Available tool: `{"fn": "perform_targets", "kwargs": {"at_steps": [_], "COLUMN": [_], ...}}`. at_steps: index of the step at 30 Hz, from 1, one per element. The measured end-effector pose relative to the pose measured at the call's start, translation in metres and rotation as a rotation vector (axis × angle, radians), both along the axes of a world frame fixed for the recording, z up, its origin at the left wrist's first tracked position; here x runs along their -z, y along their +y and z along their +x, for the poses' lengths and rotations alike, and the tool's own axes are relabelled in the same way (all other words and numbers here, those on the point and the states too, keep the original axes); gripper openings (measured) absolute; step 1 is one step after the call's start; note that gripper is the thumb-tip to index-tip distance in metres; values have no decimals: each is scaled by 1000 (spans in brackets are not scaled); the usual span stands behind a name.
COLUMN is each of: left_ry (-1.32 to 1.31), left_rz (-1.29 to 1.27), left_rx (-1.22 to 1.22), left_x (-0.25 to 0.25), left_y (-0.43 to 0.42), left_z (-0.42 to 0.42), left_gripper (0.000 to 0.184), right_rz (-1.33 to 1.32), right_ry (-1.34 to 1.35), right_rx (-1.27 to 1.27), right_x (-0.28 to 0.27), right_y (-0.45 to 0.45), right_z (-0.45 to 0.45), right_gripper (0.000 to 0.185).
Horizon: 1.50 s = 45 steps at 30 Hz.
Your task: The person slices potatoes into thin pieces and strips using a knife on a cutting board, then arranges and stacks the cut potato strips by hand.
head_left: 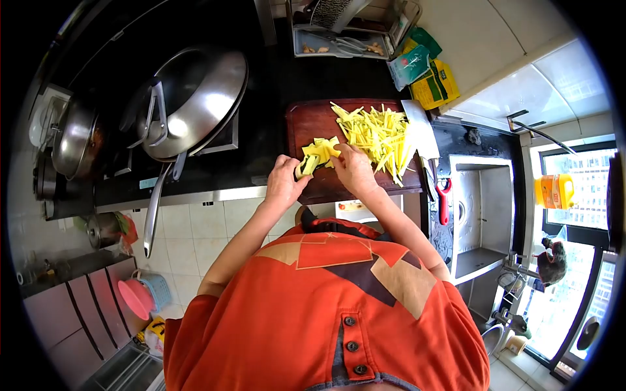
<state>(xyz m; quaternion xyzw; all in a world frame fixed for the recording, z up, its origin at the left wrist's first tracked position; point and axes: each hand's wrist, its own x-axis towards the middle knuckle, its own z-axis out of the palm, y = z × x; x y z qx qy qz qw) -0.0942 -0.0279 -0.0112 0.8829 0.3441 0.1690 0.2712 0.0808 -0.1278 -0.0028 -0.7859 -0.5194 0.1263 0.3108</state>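
Note:
On the dark red cutting board [301, 124] lies a heap of pale yellow-green strips [381, 133]. Several yellow pieces with dark edges [318, 154] are at the board's left front, between my hands. My left hand [284, 182] has its fingers closed round the left end of these pieces. With bent fingers, my right hand [355, 171] pinches at their right end. A broad cleaver [421, 133] lies along the board's right edge, its handle toward me, beside the strips.
A lidded wok [202, 104] stands on the stove at left, with a long handle jutting forward. Right of the board are a red peeler [444, 202] and a steel sink [482, 208]. Behind stand a utensil rack [345, 47] and yellow and green bags [433, 85].

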Motion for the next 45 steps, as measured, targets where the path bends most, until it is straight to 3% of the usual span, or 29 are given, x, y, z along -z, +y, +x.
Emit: {"fn": "perform_targets", "kwargs": {"at_steps": [2, 5, 6, 7, 9, 10, 12, 14, 15, 17, 25, 30, 31, 33, 34, 37, 39, 45], "left_ry": [-88, -229, -175, -175, -233, -244, -246, -264, -262, -292, -192, -173, -174, -151, -172, -164, -132, -166], "left_rz": [-302, -433, -628, -629, -1032, -1069, -1159, -1308, -1308, -1351, -1157, -907, -909, -383, -262, -176, -205, -203], "left_rx": [-39, 4, -24, -23, -76, -62, -87, -100, -98, -127, -103, -157, -153, -92, -66, -9, 5, 70], "left_x": [1, 21, 11, 10, 8, 5, -2, -1, 1, 3, -10, 0, 0, 1, 2, 1, 0, 0], "left_y": [4, 13, 15, 17, 23, 25, 30, 34, 34, 34, 27, 24, 22, 20, 19, 17, 18, 18], "left_z": [-3, -4, -3, -2, -2, -4, -5, -6, -6, -6, 3, 11, 12, 14, 16, 21, 24, 20], "left_gripper": [25, 14, 14, 14, 24, 39, 43, 49, 49, 46, 39, 27, 27, 34, 40, 40, 40, 35], "right_rz": [80, 70, 70, 69, 71, 54, 38, -165, -164, -249, -204, -192, -157, -118, -74, -22, 224, 185], "right_ry": [79, 186, 183, 196, 208, 241, 274, 716, 717, 960, 1228, 1127, 1019, 913, 826, 642, -37, -11], "right_rx": [61, 64, 65, 44, 29, 0, -27, 27, 28, -21, 221, 266, 251, 243, 229, 223, -16, 0], "right_x": [-1, -2, -3, -3, -3, -3, -6, -13, -14, -15, -5, -14, -10, -10, -12, -22, -15, -2], "right_y": [-4, -10, -10, -10, -11, -11, -12, -13, -12, -9, -2, -26, -31, -38, -40, -50, -59, -66], "right_z": [-3, -5, -6, -8, -11, -11, -13, -17, -18, -23, -32, -17, -15, -13, -13, -11, -4, 1], "right_gripper": [21, 20, 20, 20, 19, 19, 19, 22, 22, 26, 23, 19, 19, 19, 18, 14, 16, 23]}}
